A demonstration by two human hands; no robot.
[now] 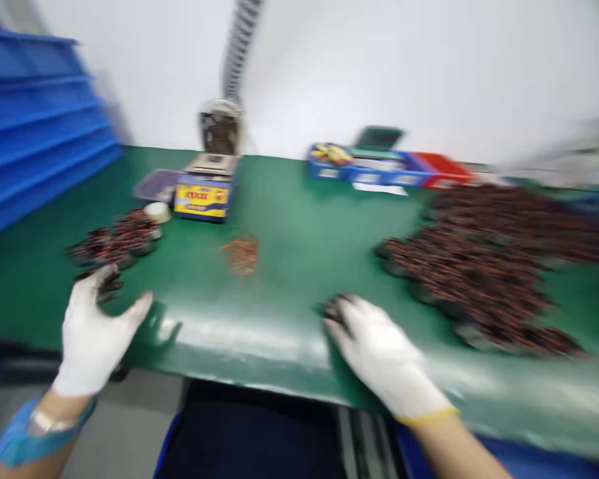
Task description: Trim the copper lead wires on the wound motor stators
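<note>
The left hand, fingers spread apart, hovers just before the small pile of dark coils, probably sorted aside, while the right hand lies on the green table with fingertips on one dark coil, left of the big pile.

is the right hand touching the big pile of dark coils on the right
Apart. The head view shows bare green table between the right hand and the big pile of dark coils, though motion blur softens edges.
</note>
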